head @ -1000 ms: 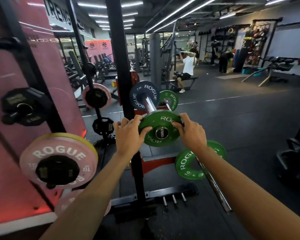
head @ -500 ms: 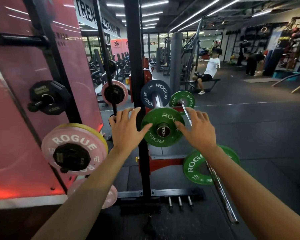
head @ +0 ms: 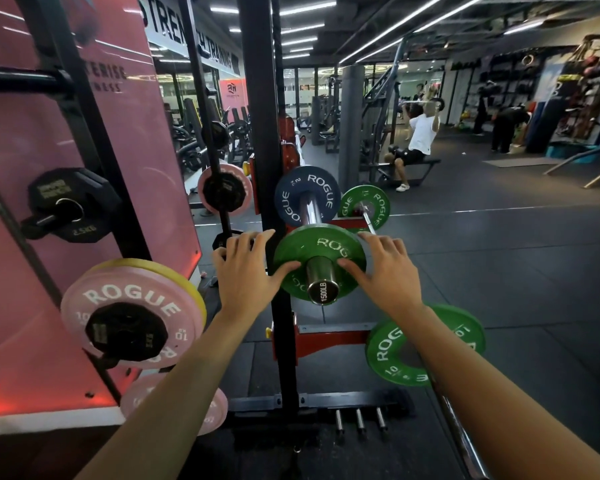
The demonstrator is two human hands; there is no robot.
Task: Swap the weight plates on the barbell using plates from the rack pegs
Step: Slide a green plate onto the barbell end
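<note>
A green Rogue plate (head: 321, 244) sits on the chrome barbell sleeve (head: 323, 292), whose end sticks out in front of it. Further along the same sleeve is a blue Rogue plate (head: 321, 192). My left hand (head: 246, 271) is at the green plate's left rim and my right hand (head: 385, 271) at its right rim. Both hands have their fingers spread, with the thumbs pressed on the plate's face. On a rack peg at the left hangs a pink Rogue plate (head: 132, 292) with a small black plate in front of it.
The black rack upright (head: 257, 98) stands just left of the sleeve. A black 2.5 kg plate (head: 73, 206) hangs on an upper peg. A second barbell with a green plate (head: 388, 351) lies low on the right. A person (head: 420, 133) sits on a bench far behind.
The green plate has slid further onto the sleeve, so the sleeve's end now protrudes. My hands went from gripping the rim to spread flat against it. The view has shifted closer.
</note>
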